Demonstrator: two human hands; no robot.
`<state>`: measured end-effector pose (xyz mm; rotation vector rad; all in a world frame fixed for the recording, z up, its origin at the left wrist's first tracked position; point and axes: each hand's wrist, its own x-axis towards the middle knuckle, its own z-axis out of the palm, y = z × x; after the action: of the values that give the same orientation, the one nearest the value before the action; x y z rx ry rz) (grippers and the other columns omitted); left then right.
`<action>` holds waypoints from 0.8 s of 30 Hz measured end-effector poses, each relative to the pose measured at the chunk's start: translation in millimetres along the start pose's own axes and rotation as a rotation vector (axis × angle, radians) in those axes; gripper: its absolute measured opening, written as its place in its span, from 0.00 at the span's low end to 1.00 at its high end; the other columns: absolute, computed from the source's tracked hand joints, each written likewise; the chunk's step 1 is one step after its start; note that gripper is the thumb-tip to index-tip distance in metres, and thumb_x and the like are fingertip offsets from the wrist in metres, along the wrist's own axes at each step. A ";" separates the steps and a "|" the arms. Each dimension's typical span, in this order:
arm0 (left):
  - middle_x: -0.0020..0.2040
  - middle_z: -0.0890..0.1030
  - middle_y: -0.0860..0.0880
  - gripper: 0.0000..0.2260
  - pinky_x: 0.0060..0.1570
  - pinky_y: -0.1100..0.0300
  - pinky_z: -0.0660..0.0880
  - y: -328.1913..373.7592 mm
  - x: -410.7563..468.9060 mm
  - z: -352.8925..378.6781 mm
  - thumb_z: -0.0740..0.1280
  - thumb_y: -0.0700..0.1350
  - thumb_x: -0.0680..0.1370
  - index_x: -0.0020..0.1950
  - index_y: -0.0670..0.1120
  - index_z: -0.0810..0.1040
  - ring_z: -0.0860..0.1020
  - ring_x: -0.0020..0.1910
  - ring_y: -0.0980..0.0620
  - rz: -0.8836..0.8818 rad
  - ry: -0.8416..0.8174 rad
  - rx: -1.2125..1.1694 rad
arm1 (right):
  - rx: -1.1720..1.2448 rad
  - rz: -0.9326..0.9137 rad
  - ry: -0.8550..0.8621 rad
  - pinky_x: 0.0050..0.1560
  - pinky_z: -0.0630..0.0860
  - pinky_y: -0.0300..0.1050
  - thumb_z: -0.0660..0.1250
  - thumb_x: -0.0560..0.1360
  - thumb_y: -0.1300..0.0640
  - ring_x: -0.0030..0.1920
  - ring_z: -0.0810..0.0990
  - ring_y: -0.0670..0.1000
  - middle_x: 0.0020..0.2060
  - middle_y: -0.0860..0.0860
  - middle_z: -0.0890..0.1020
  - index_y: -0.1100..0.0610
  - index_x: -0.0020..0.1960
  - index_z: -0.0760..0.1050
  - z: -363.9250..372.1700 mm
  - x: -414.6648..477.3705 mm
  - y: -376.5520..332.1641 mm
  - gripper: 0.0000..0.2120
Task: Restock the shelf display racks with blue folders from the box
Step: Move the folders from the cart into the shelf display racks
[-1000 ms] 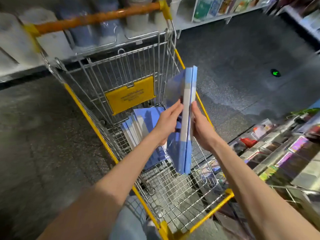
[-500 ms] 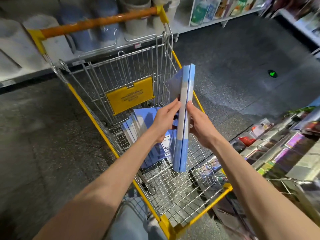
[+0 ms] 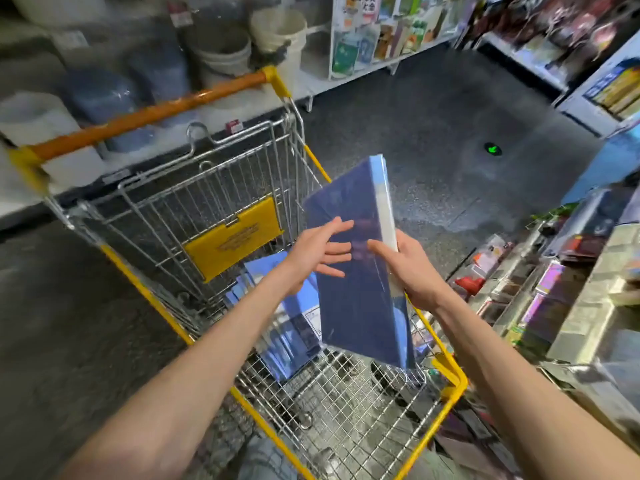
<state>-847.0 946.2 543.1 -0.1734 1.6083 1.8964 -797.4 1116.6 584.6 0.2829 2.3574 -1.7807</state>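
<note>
Blue folders (image 3: 349, 317), held as one glossy stack, are in the air over the right side of the shopping cart (image 3: 450, 388). The stack is tilted. Its lower end hangs above the near right corner of the basket, and its upper end reaches past the right rim, over the floor (image 3: 433, 126). The dark blue cover faces the camera; the pale spine runs along the stack's right edge.

Right hand (image 3: 414, 268): grips the stack at the spine edge, thumb laid across the cover, fingers wrapped behind and out of sight.

Left hand (image 3: 317, 251): fingers straight and spread, lying flat against the cover just left of the right thumb. It is not curled round anything.

More folders (image 3: 287, 327) lean in a row on the basket floor, toward the far end, below the yellow plaque (image 3: 232, 242) on the far wire wall. The orange handle bar (image 3: 149, 116) crosses the far end of the cart.

Surroundings: white buckets (image 3: 221, 53) on the low shelf beyond the handle; a display rack (image 3: 554, 289) of small packaged goods just right of the cart; a green arrow mark (image 3: 492, 148) on the floor, well apart from the cart.
</note>
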 end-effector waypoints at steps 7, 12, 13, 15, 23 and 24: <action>0.54 0.82 0.56 0.26 0.53 0.55 0.78 26.8 22.7 10.4 0.74 0.65 0.70 0.60 0.49 0.77 0.82 0.50 0.53 0.228 0.547 0.157 | 0.357 0.066 0.177 0.34 0.73 0.42 0.66 0.76 0.62 0.29 0.75 0.50 0.28 0.51 0.78 0.56 0.35 0.77 -51.6 -22.5 -58.6 0.11; 0.48 0.87 0.49 0.19 0.45 0.54 0.83 68.6 10.5 47.9 0.77 0.59 0.72 0.53 0.46 0.84 0.86 0.46 0.51 0.186 0.234 -0.115 | 0.552 -0.030 0.228 0.37 0.75 0.38 0.68 0.71 0.60 0.31 0.76 0.51 0.29 0.52 0.75 0.62 0.38 0.73 -97.1 -53.7 -97.5 0.07; 0.47 0.87 0.49 0.16 0.45 0.55 0.82 78.2 4.6 58.9 0.77 0.57 0.73 0.51 0.46 0.85 0.86 0.43 0.53 0.221 0.228 -0.128 | 0.572 -0.031 0.235 0.42 0.76 0.43 0.71 0.67 0.58 0.35 0.77 0.53 0.33 0.54 0.76 0.61 0.41 0.75 -107.7 -63.2 -104.8 0.08; 0.40 0.86 0.52 0.08 0.37 0.61 0.80 98.1 -8.8 78.1 0.74 0.49 0.77 0.49 0.45 0.84 0.84 0.35 0.58 0.321 0.220 -0.138 | 0.570 -0.044 0.273 0.38 0.72 0.43 0.72 0.65 0.56 0.33 0.74 0.53 0.33 0.53 0.73 0.58 0.41 0.73 -122.6 -82.4 -117.5 0.10; 0.41 0.85 0.54 0.08 0.37 0.61 0.80 183.9 -100.9 150.0 0.75 0.47 0.76 0.50 0.43 0.84 0.82 0.35 0.60 0.651 0.314 -0.049 | 0.344 -0.307 0.386 0.33 0.73 0.32 0.70 0.78 0.56 0.33 0.77 0.41 0.40 0.49 0.79 0.59 0.54 0.78 -179.0 -153.0 -171.4 0.08; 0.41 0.85 0.54 0.09 0.36 0.62 0.79 194.0 -114.2 158.8 0.75 0.47 0.76 0.51 0.43 0.84 0.81 0.34 0.61 0.697 0.324 -0.034 | 0.341 -0.321 0.392 0.34 0.74 0.31 0.70 0.78 0.56 0.33 0.79 0.39 0.41 0.48 0.81 0.60 0.57 0.79 -187.8 -161.5 -179.6 0.11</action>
<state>-815.1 1040.2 800.0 0.0896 2.0333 2.5166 -691.3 1241.8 842.9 0.3401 2.4443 -2.4873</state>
